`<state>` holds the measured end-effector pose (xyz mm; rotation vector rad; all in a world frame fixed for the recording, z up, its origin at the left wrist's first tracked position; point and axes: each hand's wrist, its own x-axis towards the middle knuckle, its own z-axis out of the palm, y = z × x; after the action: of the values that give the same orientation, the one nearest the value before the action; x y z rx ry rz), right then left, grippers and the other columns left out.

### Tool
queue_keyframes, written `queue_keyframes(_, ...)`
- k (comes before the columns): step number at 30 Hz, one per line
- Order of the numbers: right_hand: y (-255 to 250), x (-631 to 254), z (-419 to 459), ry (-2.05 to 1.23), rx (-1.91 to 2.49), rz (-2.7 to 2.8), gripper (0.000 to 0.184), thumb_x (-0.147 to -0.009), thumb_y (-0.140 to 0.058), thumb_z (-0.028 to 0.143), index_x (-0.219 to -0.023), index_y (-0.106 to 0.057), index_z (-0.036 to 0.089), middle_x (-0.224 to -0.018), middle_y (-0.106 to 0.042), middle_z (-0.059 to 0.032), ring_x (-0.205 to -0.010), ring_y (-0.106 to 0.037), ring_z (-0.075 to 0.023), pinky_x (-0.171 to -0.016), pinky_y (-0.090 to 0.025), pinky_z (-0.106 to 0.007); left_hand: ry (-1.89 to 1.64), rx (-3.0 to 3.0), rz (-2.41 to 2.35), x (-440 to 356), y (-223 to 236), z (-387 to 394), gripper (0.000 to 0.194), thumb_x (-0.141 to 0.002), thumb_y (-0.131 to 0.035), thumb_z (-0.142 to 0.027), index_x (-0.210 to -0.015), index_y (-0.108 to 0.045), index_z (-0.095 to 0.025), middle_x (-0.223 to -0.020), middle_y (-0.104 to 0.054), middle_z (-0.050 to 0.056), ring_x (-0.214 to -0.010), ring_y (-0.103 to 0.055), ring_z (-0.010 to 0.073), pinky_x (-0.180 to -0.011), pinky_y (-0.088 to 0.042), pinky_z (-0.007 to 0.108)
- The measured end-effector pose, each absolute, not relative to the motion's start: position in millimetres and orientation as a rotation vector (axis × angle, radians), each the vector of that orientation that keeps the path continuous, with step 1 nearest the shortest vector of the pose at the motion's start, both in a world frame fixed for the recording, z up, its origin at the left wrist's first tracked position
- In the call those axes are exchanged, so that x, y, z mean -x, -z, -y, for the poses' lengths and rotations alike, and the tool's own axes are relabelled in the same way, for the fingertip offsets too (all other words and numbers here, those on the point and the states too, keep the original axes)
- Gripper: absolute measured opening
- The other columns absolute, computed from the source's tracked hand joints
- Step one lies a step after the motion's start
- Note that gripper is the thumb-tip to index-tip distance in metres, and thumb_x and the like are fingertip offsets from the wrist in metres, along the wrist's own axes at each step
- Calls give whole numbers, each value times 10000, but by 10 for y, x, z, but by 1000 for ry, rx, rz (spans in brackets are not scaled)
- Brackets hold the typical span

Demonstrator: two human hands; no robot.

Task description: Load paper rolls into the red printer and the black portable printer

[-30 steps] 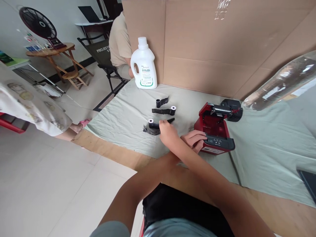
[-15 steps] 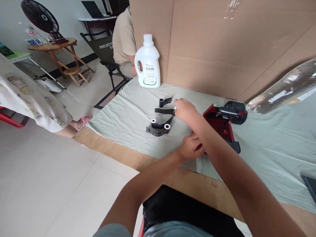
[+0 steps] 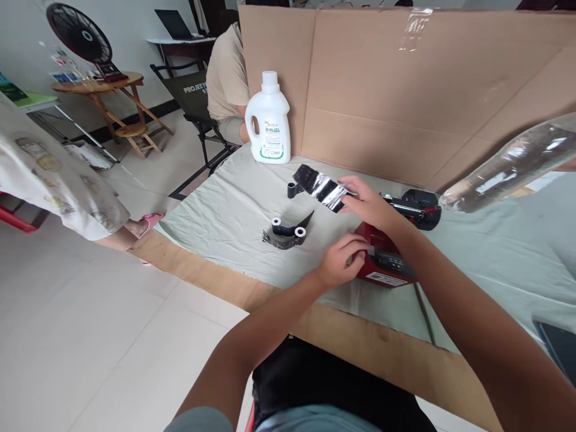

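Observation:
My right hand [image 3: 366, 203] is closed on one end of a shiny black ribbon strip [image 3: 318, 186], lifted above the cloth. The strip slants up to the left. My left hand [image 3: 344, 261] is closed, thumb and fingers pinching the near left edge of a red and black machine [image 3: 389, 276] with a white label on its front. My right forearm hides part of that machine. On the cloth left of my hands lie two black ribbon rolls with white cores [image 3: 288, 233], their tails loose. A further small black roll [image 3: 291, 190] stands behind them, partly covered by the lifted strip.
A white detergent bottle [image 3: 269, 120] stands at the back of the cloth-covered table [image 3: 216, 222], before a cardboard panel [image 3: 382, 78]. A clear plastic-wrapped bundle [image 3: 504, 168] leans at right. A dark flat device [image 3: 555, 342] lies far right. People are at left and behind.
My right hand has raised a black strip off the cloth and moved right. The machine has turned, so its labelled front shows. My left hand has shifted slightly up along the machine's edge.

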<state>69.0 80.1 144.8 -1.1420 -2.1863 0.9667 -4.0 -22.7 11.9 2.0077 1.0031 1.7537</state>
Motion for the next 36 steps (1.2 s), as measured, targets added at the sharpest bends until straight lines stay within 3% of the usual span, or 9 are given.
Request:
queue_keyframes(5, -1701, -1628, -237, -1343, 1138, 2086, 618, -854, -601, 382, -1439, -416, 310, -1150, -688, -46, -835, -704, -203, -742, -589, -363, -1833, -1963, -1119, 66, -63, 221, 261, -1011, -525, -369, -1141, -662, -188, -1035, -693, 85, -847, -674, 172, -772, -597, 324)
queue_keyframes(8, -1639, -2068, -99, -1495, 1193, 2123, 658, -826, -697, 432, -1410, -420, 309, -1103, -711, -49, -883, -704, -221, -752, -588, -373, -1830, -2105, -1045, 65, -70, 273, 522, -971, -582, -535, -1341, -577, -167, -1173, -657, 135, -1012, -669, 229, -857, -590, 365)
queue_keyframes(10, -1544, -2232, -108, -1501, 1232, 2168, 611, -827, -722, 447, -1353, -457, 281, -1087, -725, -61, -910, -703, -230, -768, -585, -379, -1769, -2257, -991, 40, -103, 337, 499, -976, -601, -477, -1398, -561, -212, -1253, -633, 127, -1090, -642, 237, -925, -558, 373)
queue_keyframes(14, -1381, -2265, -248, -1065, 1242, 2361, 450, -846, -674, 373, -1259, -588, 216, -1133, -735, -102, -1013, -692, -276, -882, -564, -442, -1715, -2494, -1022, -66, -137, 440, 279, -984, -601, -297, -1242, -704, -314, -1228, -655, 63, -1106, -590, 220, -973, -476, 368)
queue_keyframes(19, -1213, -2112, -432, -463, 1292, 2630, 438, -894, -525, 175, -1315, -647, 161, -1321, -685, -158, -1225, -638, -306, -1062, -463, -468, -1681, -2537, -1176, -134, -93, 420, 255, -986, -568, -232, -1089, -774, -341, -1055, -716, 31, -1000, -572, 190, -902, -421, 344)
queue_keyframes(24, -1025, -1976, -604, -301, 1455, 2701, 444, -906, -495, 132, -1319, -654, 179, -1368, -670, -164, -1294, -590, -357, -1089, -368, -577, -1684, -2497, -1264, -153, -137, 389, 180, -973, -624, -312, -1058, -783, -313, -987, -733, 30, -943, -572, 188, -863, -418, 341)
queue_keyframes(29, -1054, -1838, -676, -400, 1446, 2746, 345, -843, -541, 96, -1114, -733, 187, -1149, -765, -154, -1200, -618, -371, -1081, -312, -610, -1664, -2443, -1310, -231, -215, 404, 193, -962, -624, -305, -1074, -780, -282, -1028, -742, 39, -997, -568, 210, -897, -431, 358)
queue_keyframes(32, -1188, -1967, -537, -494, 1451, 2669, 311, -876, -586, 211, -1157, -718, 188, -1220, -737, -177, -1262, -571, -380, -1082, -320, -599, -1717, -2441, -1279, -258, -228, 410, 169, -948, -639, -287, -1038, -782, -282, -1032, -741, 35, -1014, -553, 216, -903, -429, 363)
queue_keyframes(36, -1314, -2397, -366, -706, 1490, 2294, 371, -908, -588, 487, -1165, -707, 247, -1241, -718, -109, -1170, -634, -311, -996, -473, -478, -1682, -2470, -1285, -268, -214, 407, 154, -957, -635, -269, -987, -785, -292, -1014, -734, 31, -1006, -558, 213, -887, -413, 363)
